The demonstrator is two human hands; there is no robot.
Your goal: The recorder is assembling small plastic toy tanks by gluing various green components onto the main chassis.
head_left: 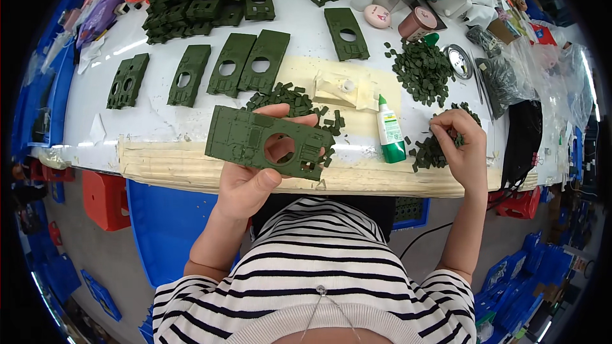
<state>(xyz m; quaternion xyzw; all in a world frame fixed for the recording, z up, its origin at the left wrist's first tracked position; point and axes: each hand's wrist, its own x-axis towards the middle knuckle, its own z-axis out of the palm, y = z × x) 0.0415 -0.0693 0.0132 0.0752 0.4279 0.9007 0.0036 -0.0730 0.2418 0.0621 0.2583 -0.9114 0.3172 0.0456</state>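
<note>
My left hand (247, 192) is closed around a dark green plastic model tank hull (236, 137), holding it tilted above the table's near edge. The hull has a large round hole, through which some of my fingers show. On the right, my right hand (465, 146) is at a small pile of dark green plastic pieces (428, 154), thumb and fingertips pinched together. Whatever lies between those fingertips is too small to make out. A glue bottle (391, 132) with a green cap and green base lies between my hands. More small pieces (287, 99) lie just behind the held hull.
Several matching hulls (231, 64) lie across the table, with a stack (204, 3) at the back left. A larger heap of pieces (422, 71) lies behind my right hand. Nearby are a cream block (344, 89), a pink spool (417, 23), a round metal tin (458, 62) and tweezers (484, 92).
</note>
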